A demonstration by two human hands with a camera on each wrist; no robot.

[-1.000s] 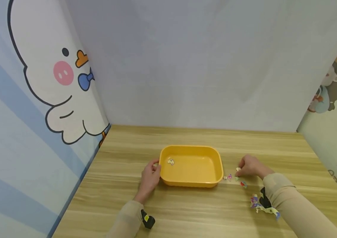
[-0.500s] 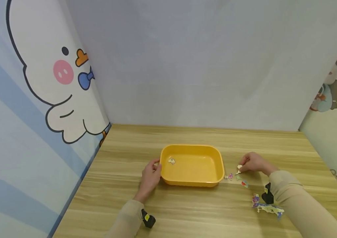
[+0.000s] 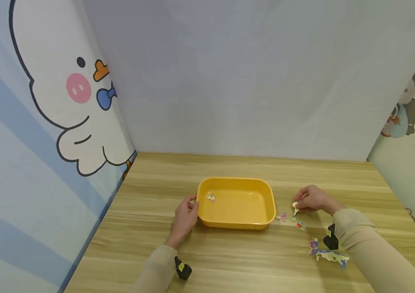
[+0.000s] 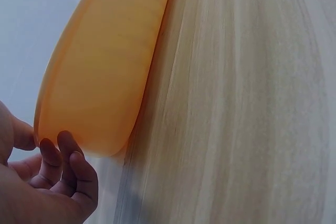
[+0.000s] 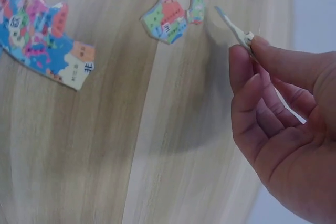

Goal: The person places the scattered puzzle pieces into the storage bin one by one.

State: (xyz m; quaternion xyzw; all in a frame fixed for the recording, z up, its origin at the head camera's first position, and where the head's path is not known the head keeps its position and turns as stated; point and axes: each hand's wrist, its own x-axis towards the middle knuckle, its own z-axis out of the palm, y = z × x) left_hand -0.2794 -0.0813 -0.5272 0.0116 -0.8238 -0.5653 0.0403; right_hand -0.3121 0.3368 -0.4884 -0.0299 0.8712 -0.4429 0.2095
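Note:
A yellow tray [image 3: 269, 203] sits in the middle of the wooden table, with one small puzzle piece [image 3: 210, 198] inside it. My left hand [image 3: 185, 215] grips the tray's left rim [image 4: 94, 108]. To the right of the tray, my right hand [image 3: 311, 199] pinches a small flat puzzle piece [image 5: 234, 28] just above the table. Several small coloured pieces [image 3: 283, 217] lie on the wood between the tray and that hand; two of those pieces [image 5: 167, 18] show in the right wrist view.
A larger joined puzzle section [image 3: 326, 255] lies near the right forearm, seen also as a colourful map section [image 5: 39, 40]. Walls with cartoon prints stand at the left, back and right. The table's front edge is near my arms.
My right hand has lifted a small piece off the table and drawn slightly back and up. The left hand stays on the tray rim.

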